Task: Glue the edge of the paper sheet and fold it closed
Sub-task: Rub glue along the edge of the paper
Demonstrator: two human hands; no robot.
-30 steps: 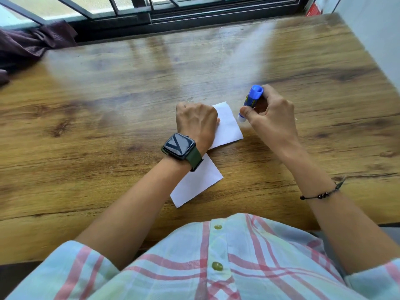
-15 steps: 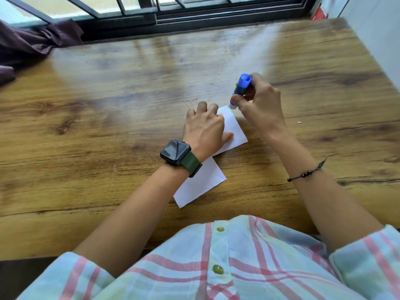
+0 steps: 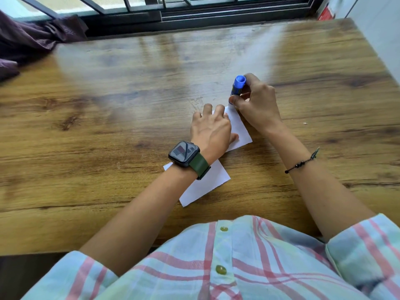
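Closest in, both forearms reach out over the wooden table (image 3: 108, 126) from plaid sleeves. The left hand (image 3: 211, 132), smartwatch (image 3: 184, 153) on the wrist, lies palm-down with fingers spread loosely, pinning the white paper sheet (image 3: 203, 185) flat mid-table. Just past it, the right hand (image 3: 257, 107) is curled tight around a blue glue stick (image 3: 237, 85), held nearly upright with its lower end at the sheet's far corner.
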